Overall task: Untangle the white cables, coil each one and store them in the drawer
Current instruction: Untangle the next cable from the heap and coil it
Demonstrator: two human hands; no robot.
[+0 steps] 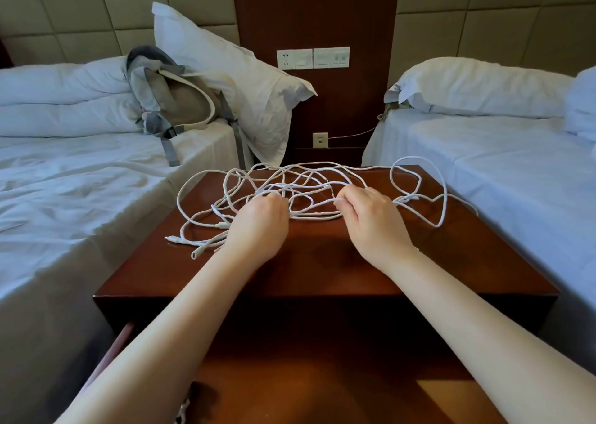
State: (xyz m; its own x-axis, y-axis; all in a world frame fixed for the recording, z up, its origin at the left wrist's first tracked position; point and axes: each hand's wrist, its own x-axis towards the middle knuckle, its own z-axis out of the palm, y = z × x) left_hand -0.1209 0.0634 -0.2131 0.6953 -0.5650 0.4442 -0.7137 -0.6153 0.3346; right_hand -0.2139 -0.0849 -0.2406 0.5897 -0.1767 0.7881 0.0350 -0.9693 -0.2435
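Observation:
A tangle of white cables sprawls over the far half of the dark wooden nightstand top. Several plug ends lie at its near left. My left hand has its fingers curled into the strands left of the middle. My right hand pinches a strand just right of the middle. One long loop hangs off toward the right bed. Below the top, the drawer stands pulled out toward me, its brown floor showing between my forearms.
A bed with white sheets flanks the nightstand on the left, carrying a grey backpack and a pillow. A second bed lies on the right. Wall sockets sit on the wooden panel behind.

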